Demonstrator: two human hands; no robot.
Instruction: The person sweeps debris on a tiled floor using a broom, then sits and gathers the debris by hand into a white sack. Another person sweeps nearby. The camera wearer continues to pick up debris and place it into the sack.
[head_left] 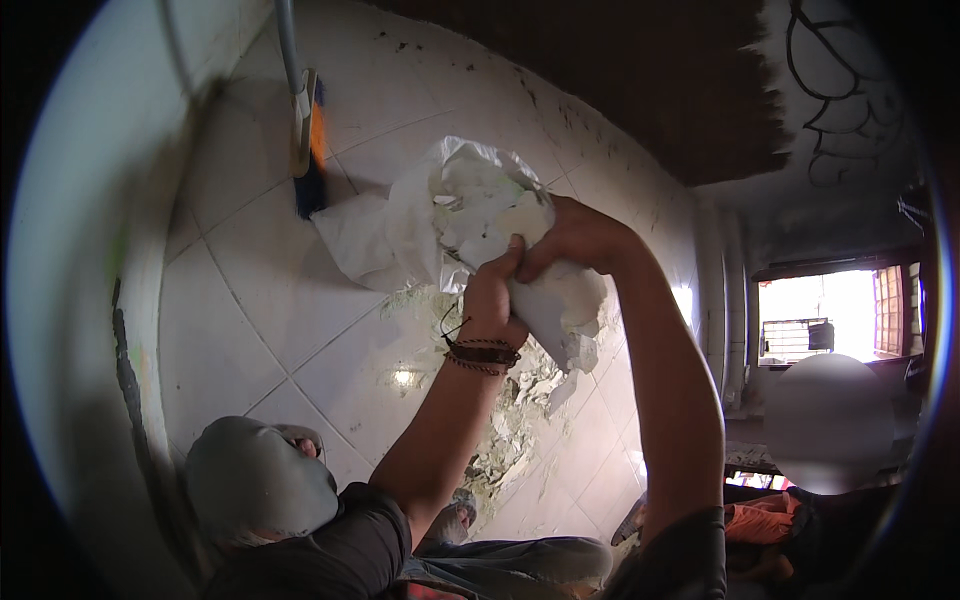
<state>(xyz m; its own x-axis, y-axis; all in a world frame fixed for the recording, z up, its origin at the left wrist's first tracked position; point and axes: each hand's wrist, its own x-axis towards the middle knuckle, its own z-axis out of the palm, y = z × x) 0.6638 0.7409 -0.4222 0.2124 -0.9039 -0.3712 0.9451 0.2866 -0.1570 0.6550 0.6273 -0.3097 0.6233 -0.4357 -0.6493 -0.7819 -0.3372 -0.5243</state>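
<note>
A crumpled white plastic sack [375,235] lies across the middle of the view, its mouth bunched around pale flaky scraps [465,205]. My left hand [492,285], with a braided bracelet at the wrist, is closed on pale sheet-like scraps at the sack's mouth, thumb on top. My right hand [565,235] curls over the same scraps from the right, some fingers hidden behind them. A ragged pale sheet [570,310] hangs below both hands, and broken flakes [510,430] are strewn on the tiles beneath.
A broom [306,140] with orange and blue bristles stands on the tiled floor [250,320] at upper left. A wall [90,300] runs along the left. A grey rounded shape [255,470] is at lower left. Another person [760,515] is at lower right, below a bright window [815,310].
</note>
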